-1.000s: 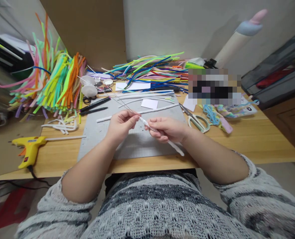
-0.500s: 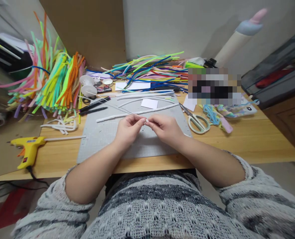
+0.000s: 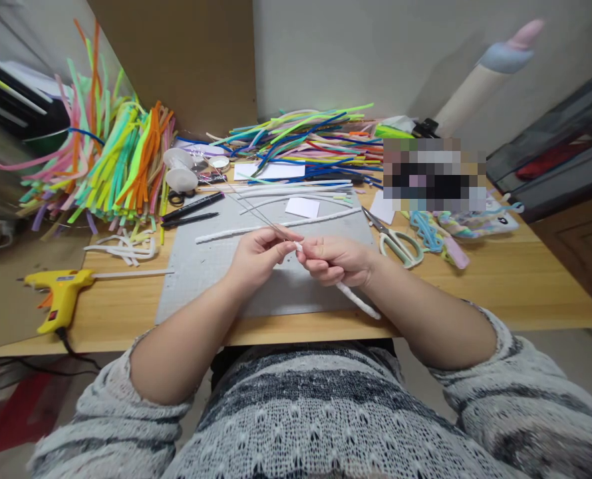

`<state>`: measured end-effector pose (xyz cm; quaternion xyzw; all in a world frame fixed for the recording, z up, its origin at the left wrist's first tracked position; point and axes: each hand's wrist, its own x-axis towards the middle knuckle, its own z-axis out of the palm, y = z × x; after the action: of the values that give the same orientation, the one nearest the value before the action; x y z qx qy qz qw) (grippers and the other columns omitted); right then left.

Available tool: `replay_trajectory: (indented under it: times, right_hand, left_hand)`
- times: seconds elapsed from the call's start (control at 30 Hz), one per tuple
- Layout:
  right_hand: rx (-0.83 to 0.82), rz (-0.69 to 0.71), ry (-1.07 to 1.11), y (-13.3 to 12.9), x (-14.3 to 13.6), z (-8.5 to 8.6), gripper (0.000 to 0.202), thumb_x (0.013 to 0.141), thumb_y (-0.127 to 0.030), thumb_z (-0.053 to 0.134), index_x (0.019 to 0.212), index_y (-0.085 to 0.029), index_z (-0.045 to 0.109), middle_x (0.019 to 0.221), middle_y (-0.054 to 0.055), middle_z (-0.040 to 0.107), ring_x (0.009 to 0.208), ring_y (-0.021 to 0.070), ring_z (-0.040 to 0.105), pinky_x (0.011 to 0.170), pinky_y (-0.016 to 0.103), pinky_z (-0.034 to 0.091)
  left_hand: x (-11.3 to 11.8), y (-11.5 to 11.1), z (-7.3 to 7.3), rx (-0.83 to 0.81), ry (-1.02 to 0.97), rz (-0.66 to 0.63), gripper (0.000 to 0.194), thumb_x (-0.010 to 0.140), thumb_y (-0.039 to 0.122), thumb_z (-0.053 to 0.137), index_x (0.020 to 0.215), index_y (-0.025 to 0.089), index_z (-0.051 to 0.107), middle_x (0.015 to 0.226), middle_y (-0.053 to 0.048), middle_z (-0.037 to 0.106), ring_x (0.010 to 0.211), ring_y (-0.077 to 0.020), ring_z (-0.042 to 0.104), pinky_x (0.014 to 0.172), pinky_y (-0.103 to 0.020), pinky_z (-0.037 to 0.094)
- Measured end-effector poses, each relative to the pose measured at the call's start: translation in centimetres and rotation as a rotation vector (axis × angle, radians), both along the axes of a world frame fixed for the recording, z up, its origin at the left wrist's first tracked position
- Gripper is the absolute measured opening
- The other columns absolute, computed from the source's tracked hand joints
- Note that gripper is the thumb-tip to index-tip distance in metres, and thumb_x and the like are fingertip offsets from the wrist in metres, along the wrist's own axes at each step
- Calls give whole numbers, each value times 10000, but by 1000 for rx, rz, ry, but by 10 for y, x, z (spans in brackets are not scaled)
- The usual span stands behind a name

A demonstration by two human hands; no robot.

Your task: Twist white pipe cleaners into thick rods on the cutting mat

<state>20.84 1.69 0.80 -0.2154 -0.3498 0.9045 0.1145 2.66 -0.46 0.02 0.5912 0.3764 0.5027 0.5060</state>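
Above the grey cutting mat [image 3: 196, 279], my left hand [image 3: 259, 256] pinches thin wires [image 3: 256, 214] that slant up toward the back left. My right hand [image 3: 338, 259] is closed around a white braided pipe-cleaner strand [image 3: 358, 301], whose free end hangs below the palm toward the mat's front edge. The strand's other tip shows between the fingertips of both hands, which nearly touch. Behind the hands, a second long white twisted strand [image 3: 216, 235] lies across the mat, with a small white card [image 3: 302, 207] beyond it.
A yellow glue gun [image 3: 61, 293] and white pipe-cleaner pieces [image 3: 126, 247] lie at the left, below a colourful bundle [image 3: 121, 159]. Black pens [image 3: 193, 207] and clear spools [image 3: 181, 179] are back left. Scissors [image 3: 400, 246] rest right of the mat. More pipe cleaners [image 3: 306, 136] line the back.
My right hand has turned, its fingers now curled beneath the strand. The strand's loose end has come into view below that hand. The view has shifted slightly.
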Motion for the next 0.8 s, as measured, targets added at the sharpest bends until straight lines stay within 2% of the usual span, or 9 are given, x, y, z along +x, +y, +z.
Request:
replay_trajectory:
  times: [0.2, 0.4, 0.5, 0.57, 0.63, 0.73, 0.8]
  right_hand:
    - [33, 21, 73, -1, -1, -3, 176, 880, -295, 520, 821, -130, 527, 494, -93, 414, 311, 2, 206, 301, 86, 183]
    - [91, 49, 58, -4, -4, -3, 230, 866, -356, 535, 828, -129, 527, 482, -102, 395, 306, 1, 212, 302, 104, 167]
    - [310, -93, -82, -7, -7, 1, 240, 874, -386, 499, 881, -148, 530, 542, -60, 506, 325, 24, 315, 313, 141, 191]
    - [532, -227, -238, -9, -8, 3, 214, 859, -373, 512, 879, -161, 533, 577, -42, 548, 363, 43, 372, 343, 166, 228]
    - [783, -340, -399, -9, -8, 2, 193, 838, -348, 537, 829, -156, 558, 561, -43, 526, 420, 55, 399, 405, 184, 275]
    - [1097, -461, -554, -10, -8, -1, 220, 836, -333, 526, 786, -139, 616, 540, -44, 471, 500, 69, 404, 497, 208, 304]
    - [1198, -506, -600, -11, -8, -3, 230, 840, -326, 515, 795, -138, 640, 536, -44, 451, 515, 74, 393, 518, 218, 295]
  left_hand:
    - [-5, 1, 5, 91, 43, -35, 146, 715, 292, 719, 784, 163, 720, 768, -56, 674, 719, -137, 605, 669, -242, 477]
    - [-7, -1, 8, 58, 44, -109, 139, 699, 266, 732, 730, 136, 695, 714, -50, 653, 675, -132, 612, 622, -236, 483]
    - [-10, 1, 9, 30, 59, -19, 174, 698, 290, 727, 704, 128, 664, 661, -35, 637, 619, -125, 598, 589, -239, 474]
    - [-13, 5, 9, 12, 45, 116, 195, 688, 304, 730, 699, 129, 644, 627, -19, 625, 555, -102, 566, 534, -219, 445]
    - [-15, 8, 10, -11, 37, 230, 205, 684, 308, 727, 705, 129, 630, 596, -6, 620, 482, -73, 512, 468, -199, 394]
    - [-15, 10, 11, -60, 4, 233, 218, 699, 316, 707, 735, 125, 608, 587, -16, 645, 413, -61, 468, 412, -197, 349]
    - [-14, 10, 11, -77, -22, 199, 234, 697, 321, 708, 734, 119, 595, 598, -35, 661, 425, -75, 503, 415, -200, 369]
